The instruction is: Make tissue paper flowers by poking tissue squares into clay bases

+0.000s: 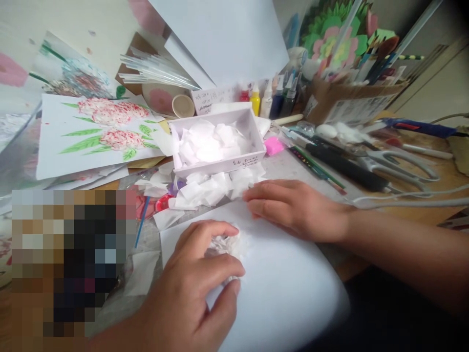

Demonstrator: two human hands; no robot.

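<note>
My left hand (205, 274) curls its fingers round a ruffled cluster of white tissue paper (226, 244) stuck or lying on a white sheet of paper (286, 288). Thumb and fingertips touch the cluster's edges, and the hand hides part of it. My right hand (293, 208) lies flat with fingers stretched out across the sheet's far edge. Its fingertips are beside loose white tissue pieces (208, 188); whether they touch them I cannot tell. Behind these stands a white box (220, 164) filled with more tissue pieces (212, 139).
At left lies a painted flower picture (84, 142). Paint bottles (255, 100) stand behind the box. Brushes (318, 166), scissors (399, 166) and a black-handled tool (348, 166) crowd the right. A cardboard box (351, 102) holds brushes. A blue stick (142, 222) lies left of the sheet.
</note>
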